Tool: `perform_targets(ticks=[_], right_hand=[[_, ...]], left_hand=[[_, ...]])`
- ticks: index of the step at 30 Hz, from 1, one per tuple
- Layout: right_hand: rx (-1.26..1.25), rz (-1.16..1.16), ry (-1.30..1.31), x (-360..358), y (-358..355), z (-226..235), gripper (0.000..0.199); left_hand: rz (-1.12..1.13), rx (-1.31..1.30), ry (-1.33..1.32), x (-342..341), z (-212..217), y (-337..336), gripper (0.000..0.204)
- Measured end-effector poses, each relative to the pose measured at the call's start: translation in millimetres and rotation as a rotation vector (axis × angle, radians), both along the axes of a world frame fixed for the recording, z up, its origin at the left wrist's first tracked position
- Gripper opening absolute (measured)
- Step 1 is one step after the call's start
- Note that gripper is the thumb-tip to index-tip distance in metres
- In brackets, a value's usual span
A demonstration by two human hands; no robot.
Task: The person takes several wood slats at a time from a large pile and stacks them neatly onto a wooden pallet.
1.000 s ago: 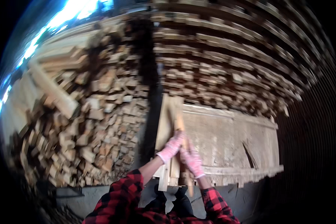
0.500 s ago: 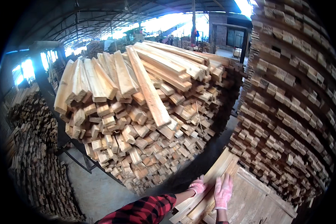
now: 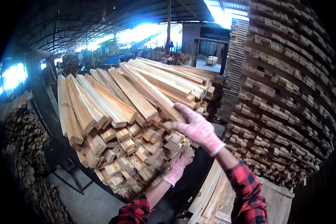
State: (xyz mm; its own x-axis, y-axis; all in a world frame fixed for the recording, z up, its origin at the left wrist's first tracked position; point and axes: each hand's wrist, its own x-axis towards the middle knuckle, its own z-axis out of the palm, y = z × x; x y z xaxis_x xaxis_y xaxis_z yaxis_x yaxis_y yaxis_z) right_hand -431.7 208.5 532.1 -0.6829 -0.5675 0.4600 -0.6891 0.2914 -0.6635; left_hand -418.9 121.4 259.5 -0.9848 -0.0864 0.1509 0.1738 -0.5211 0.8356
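A large pile of sawn wooden boards [image 3: 134, 112] fills the middle, its cut ends facing me. One long board [image 3: 153, 87] lies aslant on top. My right hand [image 3: 199, 130], in a pink-and-white knit glove, has its thumb and fingers around the near end of that board. Lower down, my left hand [image 3: 180, 164], gloved alike, is beside the cut ends at the pile's lower right. Its fingers look bent but are blurred, and whether they touch the wood I cannot make out. Both arms wear red-and-black checked sleeves.
A wooden work surface [image 3: 231, 199] with a few boards [image 3: 209, 192] along its left side is at lower right. Tall stacked timber [image 3: 280, 97] rises on the right. More stacked wood [image 3: 22, 138] stands at the left, near a dark metal frame [image 3: 76, 177].
Both hands have left the boards on the work surface and moved up and left to the pile. My right hand now grips the top board's end. The view has shifted.
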Motion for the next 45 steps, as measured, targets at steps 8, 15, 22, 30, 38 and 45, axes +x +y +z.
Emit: perform_targets(ticks=[8, 15, 22, 30, 38, 45], right_hand=[[0.333, -0.159, 0.105, -69.6, -6.4, 125.9, 0.071], [0.446, -0.332, 0.395, -143.0, -21.6, 75.4, 0.065], [0.426, -0.188, 0.138, -121.2, 8.5, 80.0, 0.068], [-0.088, 0.219, -0.859, 7.9, 74.9, 68.3, 0.066], [-0.371, 0.056, -0.521, 71.4, 115.3, -112.8, 0.088], [-0.356, -0.224, -0.345, 122.7, 189.4, -121.6, 0.115]], left_hand=[[0.299, 0.012, 0.088, -31.4, 202.0, -8.7, 0.073], [0.307, 0.331, -0.021, -83.4, 263.9, -20.3, 0.061], [0.305, 0.189, -0.25, -55.7, 272.7, -7.4, 0.072], [0.103, 0.198, 0.435, 82.1, 140.0, 86.5, 0.081], [0.139, 0.164, -0.076, 88.2, 148.3, 44.8, 0.063], [-0.084, -0.043, 0.178, 85.5, 135.8, 106.7, 0.057]])
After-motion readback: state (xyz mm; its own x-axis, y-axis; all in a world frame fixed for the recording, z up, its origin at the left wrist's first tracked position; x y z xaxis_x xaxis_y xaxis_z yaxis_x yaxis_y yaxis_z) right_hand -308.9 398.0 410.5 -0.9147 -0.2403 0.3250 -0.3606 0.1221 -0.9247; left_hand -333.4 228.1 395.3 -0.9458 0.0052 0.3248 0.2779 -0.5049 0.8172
